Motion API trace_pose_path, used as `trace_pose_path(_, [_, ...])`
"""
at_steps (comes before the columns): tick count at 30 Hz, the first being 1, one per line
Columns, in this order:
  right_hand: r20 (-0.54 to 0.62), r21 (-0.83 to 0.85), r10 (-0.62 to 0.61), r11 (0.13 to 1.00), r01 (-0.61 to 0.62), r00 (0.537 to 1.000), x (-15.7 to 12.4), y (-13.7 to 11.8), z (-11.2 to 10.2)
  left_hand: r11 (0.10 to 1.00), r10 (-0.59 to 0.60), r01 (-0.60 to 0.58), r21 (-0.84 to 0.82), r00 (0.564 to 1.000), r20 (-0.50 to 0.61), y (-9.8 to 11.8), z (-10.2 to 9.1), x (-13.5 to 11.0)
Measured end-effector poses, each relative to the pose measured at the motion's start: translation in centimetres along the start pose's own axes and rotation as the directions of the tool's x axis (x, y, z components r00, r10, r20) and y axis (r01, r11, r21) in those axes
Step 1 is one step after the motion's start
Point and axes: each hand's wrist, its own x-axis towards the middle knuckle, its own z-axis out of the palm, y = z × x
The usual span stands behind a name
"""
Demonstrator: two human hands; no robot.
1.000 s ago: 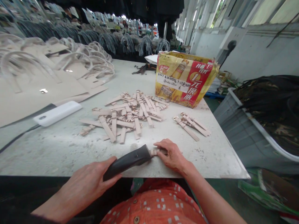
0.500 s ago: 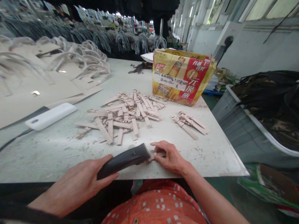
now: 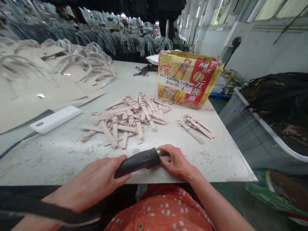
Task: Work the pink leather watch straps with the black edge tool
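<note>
My left hand (image 3: pixel 96 183) is closed round the rear of a dark grey flat tool (image 3: pixel 138 162) that lies at the table's near edge. The tool's front end covers a small beige strap (image 3: pixel 166 158). My right hand (image 3: pixel 174 160) presses that strap down on the tabletop with curled fingers. Beyond my hands lies a loose pile of beige straps with metal buckles (image 3: pixel 127 120). A smaller bunch of the same straps (image 3: pixel 196 127) lies to the right of it.
A yellow and red cardboard box (image 3: pixel 189 80) stands at the back right of the white table (image 3: pixel 60 154). A white flat object (image 3: pixel 55 118) and beige bag panels with handles (image 3: pixel 48 80) lie at the left. A grey bin with dark fabric (image 3: pixel 271 122) stands off the right edge.
The dark tool has slid right over the strap, so less of the strap shows. My left hand has moved right along with it. My right hand has stayed in place.
</note>
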Motion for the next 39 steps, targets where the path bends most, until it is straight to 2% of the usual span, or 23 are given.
trace_pose_path(3, [-0.03, -0.123, 0.052, 0.991, -0.056, 0.998, 0.0, -0.4, -0.7, 1.0, 0.006, -0.006, -0.01, 1.0, -0.009, 0.1, 0.3, 0.1])
trace_pose_path(5, [-0.004, -0.173, 0.063, 0.983, -0.063, 0.998, 0.0, -0.7, -1.0, 1.0, -0.018, 0.018, -0.01, 1.0, -0.005, -0.3, 0.5, -0.1])
trace_pose_path(8, [0.031, -0.21, 0.077, 0.975, -0.068, 0.997, -0.2, -1.2, -1.1, 0.998, -0.062, 0.062, -0.011, 0.998, 0.0, -1.5, 0.8, -0.7])
trace_pose_path(13, [-0.012, -0.236, 0.099, 0.967, -0.099, 0.995, -0.7, -1.4, -0.4, 0.996, -0.082, 0.079, -0.04, 0.994, -0.076, -3.4, 1.4, -1.7])
trace_pose_path(15, [-0.003, -0.237, 0.037, 0.971, -0.036, 0.999, -1.0, -1.0, -0.1, 0.996, -0.085, 0.082, -0.046, 0.993, -0.087, -3.4, 1.4, -2.1])
trace_pose_path(18, [0.0, -0.252, -0.126, 0.96, 0.122, 0.992, -1.4, -0.3, 0.4, 0.996, -0.07, 0.065, -0.055, 0.993, -0.098, -2.6, 0.9, -2.6])
trace_pose_path(23, [-0.108, -0.302, -0.352, 0.902, 0.307, 0.93, -2.0, 0.6, 1.1, 0.999, -0.051, 0.05, -0.016, 0.995, -0.087, -1.7, 0.4, -3.1])
trace_pose_path(26, [-0.123, -0.325, -0.431, 0.869, 0.374, 0.894, -2.1, 0.6, 1.2, 1.0, -0.02, 0.02, -0.003, 0.998, -0.061, -1.4, 0.3, -3.1])
trace_pose_path(31, [-0.133, -0.297, -0.494, 0.847, 0.441, 0.859, -1.9, 0.6, 1.1, 1.0, 0.001, 0.0, -0.014, 0.998, 0.068, 0.0, -0.7, -2.5])
trace_pose_path(35, [-0.133, -0.209, -0.465, 0.876, 0.434, 0.875, -2.0, 1.1, 1.0, 0.999, 0.028, -0.026, -0.033, 0.998, 0.059, 1.3, -1.1, -2.0])
trace_pose_path(39, [-0.089, -0.036, -0.341, 0.94, 0.339, 0.936, -2.2, 1.1, 0.8, 0.999, 0.03, -0.028, -0.025, 0.998, 0.055, 0.8, -0.6, -1.9])
